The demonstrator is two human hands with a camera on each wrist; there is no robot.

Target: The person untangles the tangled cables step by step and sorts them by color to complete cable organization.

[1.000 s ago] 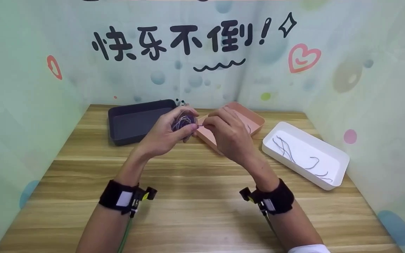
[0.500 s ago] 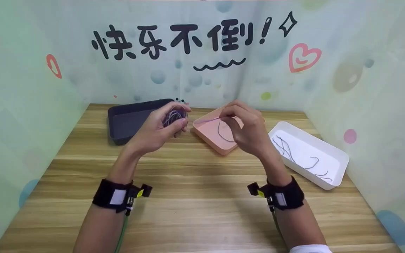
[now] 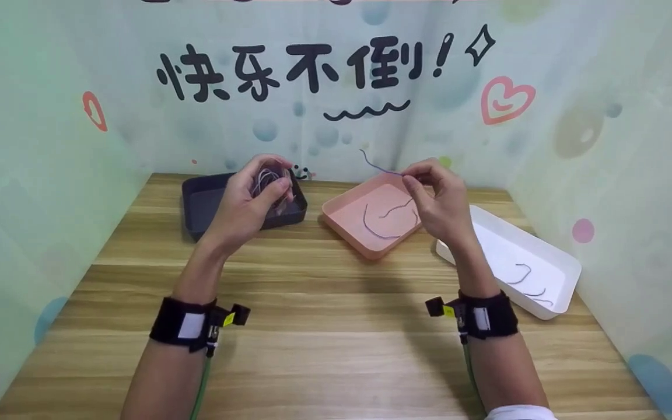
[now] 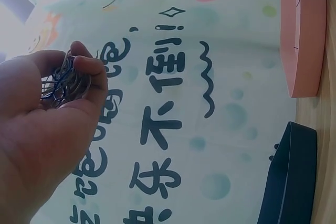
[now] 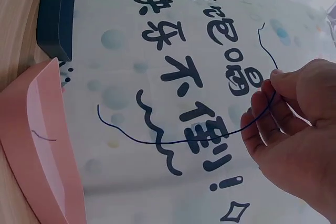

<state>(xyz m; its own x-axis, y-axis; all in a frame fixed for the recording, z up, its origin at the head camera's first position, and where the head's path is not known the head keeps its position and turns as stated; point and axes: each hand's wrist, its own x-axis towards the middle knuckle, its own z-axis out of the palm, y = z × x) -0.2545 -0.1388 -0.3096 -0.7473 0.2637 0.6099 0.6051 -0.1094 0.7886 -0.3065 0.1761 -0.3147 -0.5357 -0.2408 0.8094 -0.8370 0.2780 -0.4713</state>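
Note:
In my left hand [image 3: 241, 207] I hold a tangled bundle of thin strings [image 3: 266, 181], pale and dark ones mixed, above the dark tray [image 3: 207, 205]. The left wrist view shows the strings [image 4: 67, 85] bunched between thumb and curled fingers. My right hand [image 3: 444, 201] pinches a single blue string [image 3: 380, 167] between thumb and fingertips, up over the pink tray [image 3: 342, 211]. In the right wrist view this blue string [image 5: 157, 142] hangs in a long curve, with a short end sticking up past the thumb. Several strings [image 3: 371, 228] lie in the pink tray.
A white tray [image 3: 502, 251] stands at the right, with several strings [image 3: 526, 273] inside and part of it behind my right forearm. All trays sit on a wood-grain table [image 3: 324, 338]. A printed curtain [image 3: 219, 128] closes off the back and sides.
My right hand has drawn one string out of the bundle and moved right and up with it. My left hand has shifted left with the bundle, uncovering more of the pink tray.

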